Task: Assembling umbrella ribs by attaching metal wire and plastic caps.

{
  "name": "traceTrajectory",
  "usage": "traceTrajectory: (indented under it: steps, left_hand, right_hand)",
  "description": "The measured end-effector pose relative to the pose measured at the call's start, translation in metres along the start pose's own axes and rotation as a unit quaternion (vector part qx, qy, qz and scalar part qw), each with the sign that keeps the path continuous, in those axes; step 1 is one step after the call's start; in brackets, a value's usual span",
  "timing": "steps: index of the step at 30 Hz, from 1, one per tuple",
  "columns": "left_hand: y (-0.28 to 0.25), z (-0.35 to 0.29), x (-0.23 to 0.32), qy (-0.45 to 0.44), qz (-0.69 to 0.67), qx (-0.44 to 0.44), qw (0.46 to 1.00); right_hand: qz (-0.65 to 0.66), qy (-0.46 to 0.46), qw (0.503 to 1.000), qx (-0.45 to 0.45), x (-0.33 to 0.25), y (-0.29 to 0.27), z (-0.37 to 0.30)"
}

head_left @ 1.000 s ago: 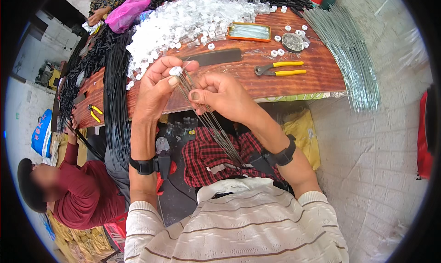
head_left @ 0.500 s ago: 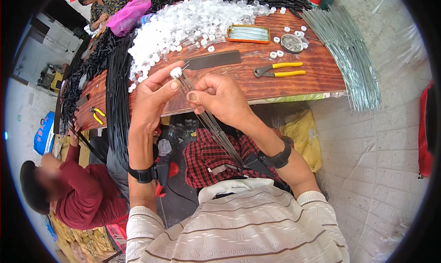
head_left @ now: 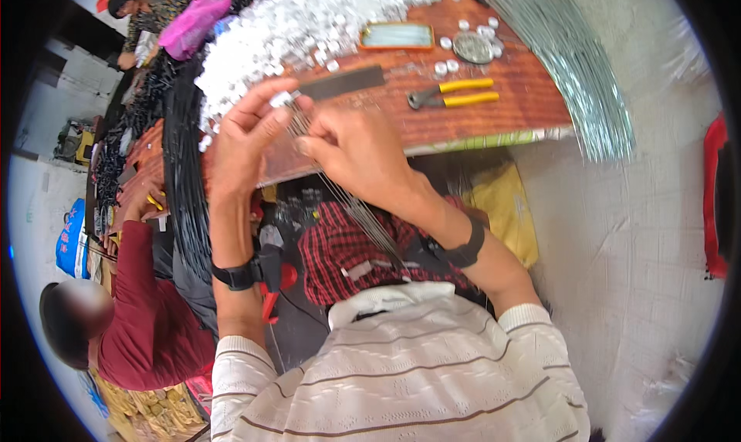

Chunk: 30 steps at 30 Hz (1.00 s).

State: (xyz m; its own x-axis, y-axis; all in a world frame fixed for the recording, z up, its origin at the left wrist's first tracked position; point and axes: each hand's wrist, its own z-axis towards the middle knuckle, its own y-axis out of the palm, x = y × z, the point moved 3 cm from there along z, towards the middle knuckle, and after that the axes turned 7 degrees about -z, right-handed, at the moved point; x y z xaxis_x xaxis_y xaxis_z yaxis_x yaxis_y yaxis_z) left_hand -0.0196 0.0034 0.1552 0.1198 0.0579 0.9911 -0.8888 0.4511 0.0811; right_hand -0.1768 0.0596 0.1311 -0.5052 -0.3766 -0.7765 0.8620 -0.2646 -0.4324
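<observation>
My left hand (head_left: 248, 137) pinches a small white ring-shaped plastic piece (head_left: 282, 99) between thumb and fingers above the table's front edge. Thin metal wires (head_left: 356, 209) pass through or beside it; the blur hides which. My right hand (head_left: 361, 150) is closed around the upper part of this wire bundle, just below the white piece. The bundle slants down to a red-and-black checked cloth (head_left: 324, 245) on my lap. Beyond my hands lie end nippers with yellow handles (head_left: 472, 84) and a dark flat bar (head_left: 343, 81).
A heap of white plastic pieces (head_left: 285, 25) covers the table (head_left: 525, 106). An orange-rimmed tray (head_left: 397, 49) holds thin rods, near a round dish (head_left: 472, 48). Silvery wires (head_left: 579, 71) overhang the right edge, black strands (head_left: 184, 172) the left. A co-worker in a red sleeve (head_left: 143, 287) sits left.
My right hand has moved up the wires, closer to the white piece. The view has tilted, so the table sits higher in it. The co-worker's hand has reached the yellow-handled tool at left.
</observation>
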Motion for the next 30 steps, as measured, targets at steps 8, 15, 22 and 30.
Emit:
traceTrajectory:
  steps: [8,15,22,30]
  left_hand:
    - [-0.011,0.009,0.0,0.048,0.049,0.009,0.998]
    - [-0.013,0.003,-0.003,0.051,0.034,0.002,0.998]
    - [-0.014,-0.005,-0.001,0.051,0.008,-0.008,0.999]
    - [-0.02,-0.007,0.002,0.056,-0.022,-0.057,0.997]
  right_hand:
    - [-0.057,0.022,0.992,-0.11,0.02,-0.005,-0.036]
    - [0.053,0.12,0.972,-0.197,0.048,0.004,-0.091]
    - [0.229,0.263,0.911,-0.221,0.062,0.011,-0.108]
    - [0.27,0.273,0.877,-0.288,0.065,0.008,-0.099]
